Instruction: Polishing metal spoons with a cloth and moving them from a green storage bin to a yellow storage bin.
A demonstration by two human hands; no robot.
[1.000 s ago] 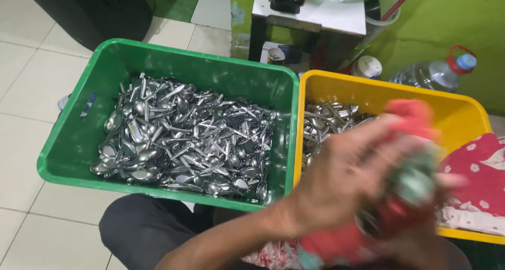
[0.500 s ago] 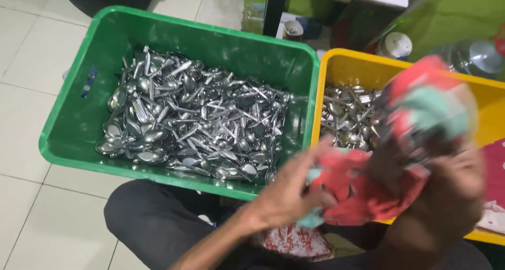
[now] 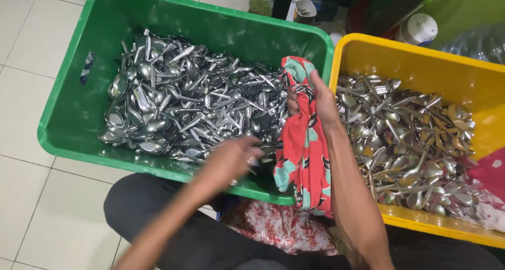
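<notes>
- Two plastic crates stand side by side on a pale tiled floor (image 3: 26,49): a green crate (image 3: 79,117) at left, a yellow crate (image 3: 400,54) at right, their near walls touching or just apart where they meet.
- The green crate holds a dense heap of steel spoons and forks (image 3: 184,107), handles pointing every way; no common direction can be read.
- The left hand (image 3: 231,162) reaches over the near edge of that heap. It is motion-blurred, fingers partly curled; whether it grips a piece cannot be told.
- The red and teal cloth (image 3: 302,159) hangs over the junction of the two crates. Its long axis runs close to vertical in the view, upper end bunched, lower end trailing past the green crate's near rim towards the lap.
- The right hand (image 3: 321,102) is clenched on the upper end of the cloth, arm lying along the yellow crate's left wall.
- Judgement: the pick would go best by taking a single piece by its handle, lifting clear of the tangle, and keeping the cloth gathered so a dry fold is ready.
- The yellow crate holds a shallower spread of cutlery (image 3: 405,144), also mixed in direction.
- A capped clear bottle (image 3: 421,28) stands behind the yellow crate.
</notes>
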